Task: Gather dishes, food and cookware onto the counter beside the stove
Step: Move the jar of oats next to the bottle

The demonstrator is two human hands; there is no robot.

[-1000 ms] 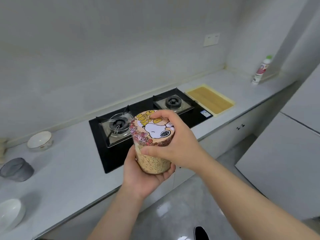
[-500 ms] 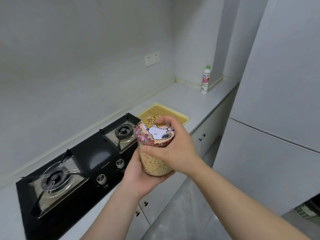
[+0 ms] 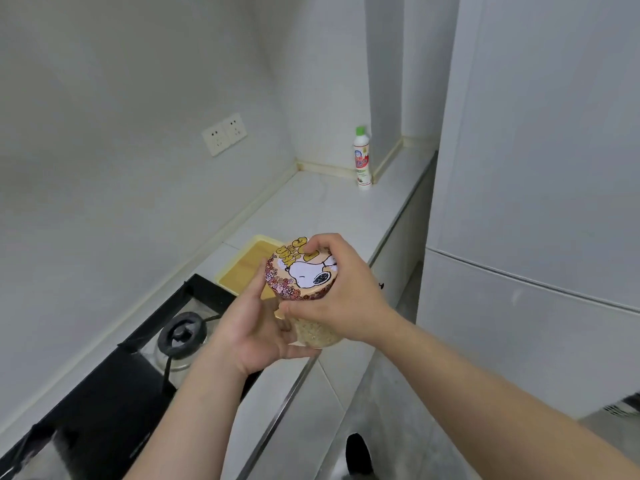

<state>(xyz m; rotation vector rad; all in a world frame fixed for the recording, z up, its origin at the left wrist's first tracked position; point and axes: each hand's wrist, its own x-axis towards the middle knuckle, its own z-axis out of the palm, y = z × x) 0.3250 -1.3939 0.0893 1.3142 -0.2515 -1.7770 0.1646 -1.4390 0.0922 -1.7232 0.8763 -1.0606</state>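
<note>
A clear jar (image 3: 318, 334) filled with pale grains has a round lid (image 3: 300, 271) printed with a cartoon dog and flowers. My left hand (image 3: 252, 327) cups the jar's side and bottom from the left, thumb up along the lid's edge. My right hand (image 3: 343, 296) grips the lid from the right, fingers curled over its rim. The jar hangs in the air over the counter's front edge, just right of the black gas stove (image 3: 114, 386). The pale counter (image 3: 329, 209) stretches beyond it to the corner.
A wooden cutting board (image 3: 247, 266) in a yellow frame lies on the counter right of the stove. A white bottle with a green cap (image 3: 362, 157) stands in the far corner. A tall white fridge (image 3: 540, 202) fills the right side. Wall sockets (image 3: 224, 134) sit above.
The view has swung right along the counter: the bowls and left burner have left the frame and the fridge fills the right. Both hands still hold the jar, now nearer the cutting board.
</note>
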